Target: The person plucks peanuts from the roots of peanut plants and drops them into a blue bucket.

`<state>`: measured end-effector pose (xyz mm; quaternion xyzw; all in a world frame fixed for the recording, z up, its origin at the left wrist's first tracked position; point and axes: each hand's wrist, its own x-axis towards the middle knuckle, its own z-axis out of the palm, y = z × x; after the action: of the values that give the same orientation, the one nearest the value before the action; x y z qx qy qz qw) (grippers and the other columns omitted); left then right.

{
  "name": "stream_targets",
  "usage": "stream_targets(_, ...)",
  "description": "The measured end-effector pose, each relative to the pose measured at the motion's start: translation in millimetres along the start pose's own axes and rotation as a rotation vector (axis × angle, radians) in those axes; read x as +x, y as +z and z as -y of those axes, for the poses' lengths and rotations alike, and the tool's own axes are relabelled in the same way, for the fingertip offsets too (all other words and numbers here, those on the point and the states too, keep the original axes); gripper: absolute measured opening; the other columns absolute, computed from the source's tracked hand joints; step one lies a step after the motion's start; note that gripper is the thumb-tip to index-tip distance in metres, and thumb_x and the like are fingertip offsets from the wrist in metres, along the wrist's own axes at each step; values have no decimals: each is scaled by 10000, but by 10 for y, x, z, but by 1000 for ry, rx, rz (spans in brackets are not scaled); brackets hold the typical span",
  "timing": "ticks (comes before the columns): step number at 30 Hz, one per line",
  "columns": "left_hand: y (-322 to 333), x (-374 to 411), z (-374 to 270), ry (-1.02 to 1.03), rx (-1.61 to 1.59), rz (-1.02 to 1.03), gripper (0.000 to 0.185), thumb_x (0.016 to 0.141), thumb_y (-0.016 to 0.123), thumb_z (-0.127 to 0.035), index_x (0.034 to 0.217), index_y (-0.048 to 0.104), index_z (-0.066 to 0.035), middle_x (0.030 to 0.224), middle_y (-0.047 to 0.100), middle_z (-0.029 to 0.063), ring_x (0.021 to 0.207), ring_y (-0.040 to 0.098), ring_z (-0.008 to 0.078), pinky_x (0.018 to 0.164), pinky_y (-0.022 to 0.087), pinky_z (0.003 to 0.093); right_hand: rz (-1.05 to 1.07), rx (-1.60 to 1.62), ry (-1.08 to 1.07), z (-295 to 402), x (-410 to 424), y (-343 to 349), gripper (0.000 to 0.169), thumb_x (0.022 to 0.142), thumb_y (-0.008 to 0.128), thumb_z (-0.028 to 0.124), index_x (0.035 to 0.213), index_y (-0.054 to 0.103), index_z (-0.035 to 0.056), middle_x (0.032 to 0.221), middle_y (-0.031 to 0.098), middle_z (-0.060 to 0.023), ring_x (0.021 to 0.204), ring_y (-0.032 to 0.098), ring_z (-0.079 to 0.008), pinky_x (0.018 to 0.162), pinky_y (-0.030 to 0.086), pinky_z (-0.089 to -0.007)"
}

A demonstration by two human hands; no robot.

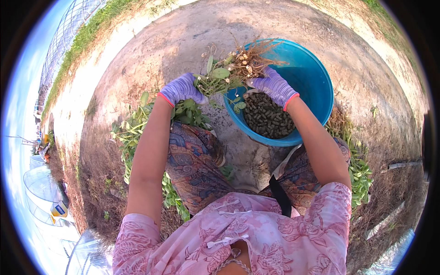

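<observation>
Between my hands a bunch of uprooted peanut plants (223, 74) lies sideways, with leafy stems to the left and brown roots and pale pods to the right. My left hand (184, 88), in a purple knitted glove, grips the stems. My right hand (273, 86), gloved alike, is at the root end, against the pods; some of its fingers are hidden by the bunch. Below the roots stands a blue plastic tub (318, 82), tilted in this view. Dark, soil-covered peanut pods (266, 117) cover part of its bottom. My right forearm passes over the tub's near rim.
A heap of leafy peanut plants (137, 120) lies beside my left knee. More plants (359, 172) lie at my right side. Around me is bare, dry ground (137, 62). Clear plastic greenhouse tunnels (43, 185) and a lattice frame (63, 44) stand far left.
</observation>
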<state>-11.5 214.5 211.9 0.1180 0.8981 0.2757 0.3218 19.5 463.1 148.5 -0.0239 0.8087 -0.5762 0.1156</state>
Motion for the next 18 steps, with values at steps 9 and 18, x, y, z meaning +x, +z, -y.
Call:
stream_targets(9, 13, -44, -90, 47, 0, 9, 598, 461, 830, -114, 993, 570, -30, 855, 624, 46, 811, 546, 135, 751, 435, 282, -39, -922, -109, 233, -9, -86, 230, 808, 475, 178, 931, 582, 15, 996, 564, -177, 842, 576, -299, 752, 459, -385)
stream_targets(18, 44, 96, 61, 45, 6, 38, 544, 482, 811, -74, 975, 585, -34, 852, 630, 36, 784, 545, 126, 735, 440, 276, -45, -1178, -314, 209, -109, -159, 340, 766, 480, 123, 1102, 507, 76, 1116, 520, -143, 1024, 500, -270, 855, 406, -364)
